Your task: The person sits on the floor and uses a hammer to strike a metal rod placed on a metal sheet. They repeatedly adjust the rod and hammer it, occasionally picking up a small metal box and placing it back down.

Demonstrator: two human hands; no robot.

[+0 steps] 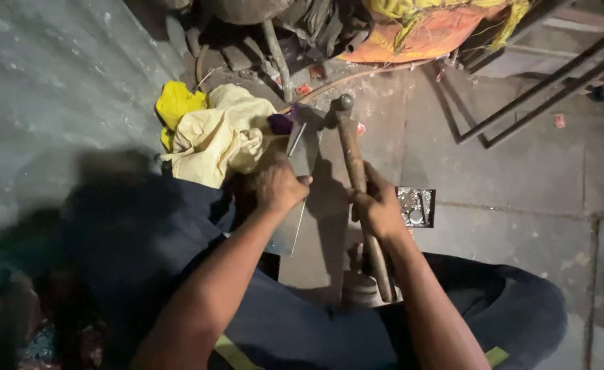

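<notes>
The grey concrete floor (521, 171) fills the view, its left side lost in shadow and motion blur, with bare slabs open to the right. At the top edge an orange and yellow cloth (425, 31) and dark clutter are cut off; a metal frame (542, 89) runs out at the upper right. A pale yellow rag (213, 133) lies just beside the work. The flat metal sheet (302, 178) stands between the knees, its lower part hidden behind the left hand (278, 186), whose fingers curl closed around its edge. The right hand (379, 209) wraps tight on the hammer (357, 178), head near the sheet's top. A small shiny tray (416, 207) sits just right.
</notes>
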